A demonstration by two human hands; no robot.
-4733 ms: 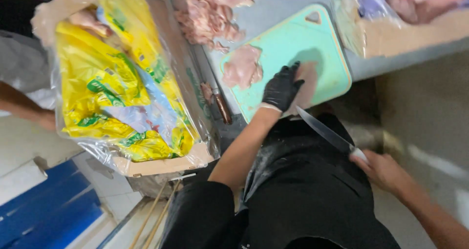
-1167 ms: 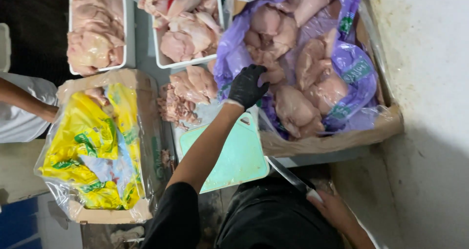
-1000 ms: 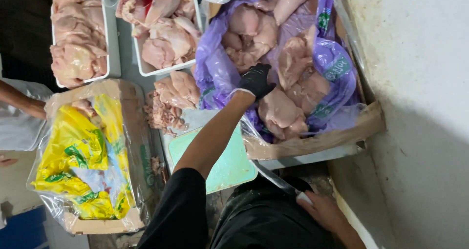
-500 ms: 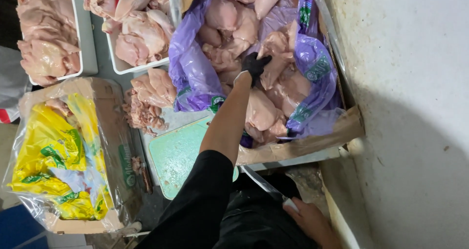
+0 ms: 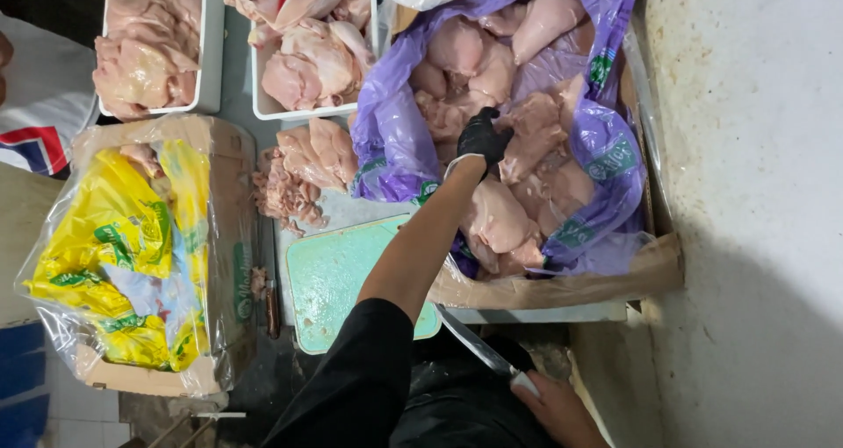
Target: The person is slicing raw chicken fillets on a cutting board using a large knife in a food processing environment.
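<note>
Left hand (image 5: pixel 482 138), in a black glove, reaches into the purple-lined box (image 5: pixel 606 158), its fingers (image 5: pixel 492 123) clenched on a raw chicken piece (image 5: pixel 531 132) that lies among others at the fingertips. Right hand (image 5: pixel 553 406) hangs low beside the body, fingers closed round the handle of a long knife (image 5: pixel 479 347), blade pointing up toward the left forearm. Risks: the slick meat may slip from the glove; the blade, just under the outstretched arm, could nick it. Green cutting board (image 5: pixel 338 277) lies on the counter (image 5: pixel 237 79) behind the wrist.
</note>
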